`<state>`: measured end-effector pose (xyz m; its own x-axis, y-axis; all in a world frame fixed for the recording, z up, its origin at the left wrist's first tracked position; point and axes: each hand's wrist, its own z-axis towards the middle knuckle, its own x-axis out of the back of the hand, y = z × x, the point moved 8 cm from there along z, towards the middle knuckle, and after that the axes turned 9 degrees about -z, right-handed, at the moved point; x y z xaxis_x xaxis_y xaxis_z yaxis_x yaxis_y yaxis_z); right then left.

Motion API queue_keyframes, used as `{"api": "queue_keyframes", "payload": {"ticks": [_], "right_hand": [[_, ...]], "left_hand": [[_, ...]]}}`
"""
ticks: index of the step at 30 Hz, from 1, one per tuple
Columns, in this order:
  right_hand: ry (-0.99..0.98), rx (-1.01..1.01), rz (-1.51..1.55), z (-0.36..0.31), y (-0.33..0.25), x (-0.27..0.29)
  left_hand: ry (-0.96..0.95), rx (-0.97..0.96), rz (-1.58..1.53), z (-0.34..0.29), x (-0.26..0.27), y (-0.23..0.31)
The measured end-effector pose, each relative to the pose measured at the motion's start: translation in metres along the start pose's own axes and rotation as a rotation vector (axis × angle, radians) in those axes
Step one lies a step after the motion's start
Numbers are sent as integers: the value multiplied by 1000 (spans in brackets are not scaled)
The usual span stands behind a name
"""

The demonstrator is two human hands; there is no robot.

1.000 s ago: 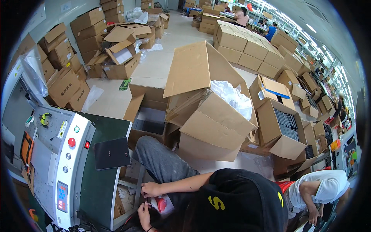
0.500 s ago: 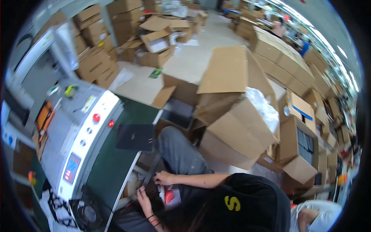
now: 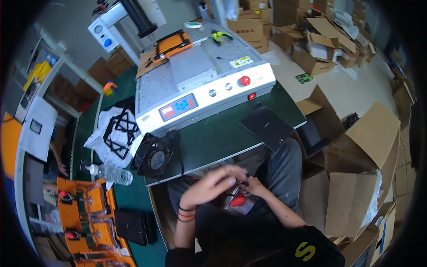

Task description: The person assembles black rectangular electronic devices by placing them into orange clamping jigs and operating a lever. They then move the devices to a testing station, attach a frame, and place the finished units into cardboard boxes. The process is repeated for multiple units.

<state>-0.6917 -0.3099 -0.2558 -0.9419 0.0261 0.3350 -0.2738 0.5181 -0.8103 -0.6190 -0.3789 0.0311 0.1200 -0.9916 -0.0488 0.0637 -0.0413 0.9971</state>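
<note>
Both my hands are close together over my lap, in front of the green table (image 3: 213, 149). My left hand (image 3: 212, 184), with dark and red bands at its wrist, is raised with fingers bent loosely and thumb apart, reaching toward the right one. My right hand (image 3: 254, 186) has its fingers pinched together by a small dark thing that I cannot make out. Below them a red shape on a pale patch (image 3: 239, 200) shows at my lap. A flat black panel (image 3: 267, 127) lies on the table's right end, its corner over the edge near my knee.
A white-fronted machine (image 3: 207, 95) stands on the table. A black fan (image 3: 155, 155), black frames (image 3: 120, 133) on white wrap and a water bottle (image 3: 111, 173) are at left. Orange fixtures (image 3: 95, 200) and dark panels (image 3: 133, 227) sit lower left. Open cartons (image 3: 351, 200) crowd the right.
My view has swung left, so the machine and table now fill the middle. My left hand has risen and moved over toward the right hand, which stays low over my lap.
</note>
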Motion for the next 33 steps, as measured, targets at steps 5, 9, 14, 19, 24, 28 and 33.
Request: {"api": "queue_keyframes", "payload": {"ticks": [5, 9, 14, 19, 24, 28, 33], "right_hand": [[13, 110, 8, -9, -12, 5], [23, 148, 50, -6, -5, 8], [-26, 147, 55, -9, -9, 6], [19, 128, 87, -8, -5, 9], [52, 113, 78, -8, -9, 14], [40, 133, 63, -11, -13, 13], [68, 138, 59, -13, -10, 14]], "left_hand": [[496, -265, 215, 21, 82, 15], [530, -275, -61, 40, 109, -38], [660, -352, -163, 18, 127, -55], [668, -328, -111, 21, 121, -53], [700, -331, -145, 18, 122, -54], [730, -344, -163, 19, 123, -53], [743, -350, -118, 17, 122, -54]]}}
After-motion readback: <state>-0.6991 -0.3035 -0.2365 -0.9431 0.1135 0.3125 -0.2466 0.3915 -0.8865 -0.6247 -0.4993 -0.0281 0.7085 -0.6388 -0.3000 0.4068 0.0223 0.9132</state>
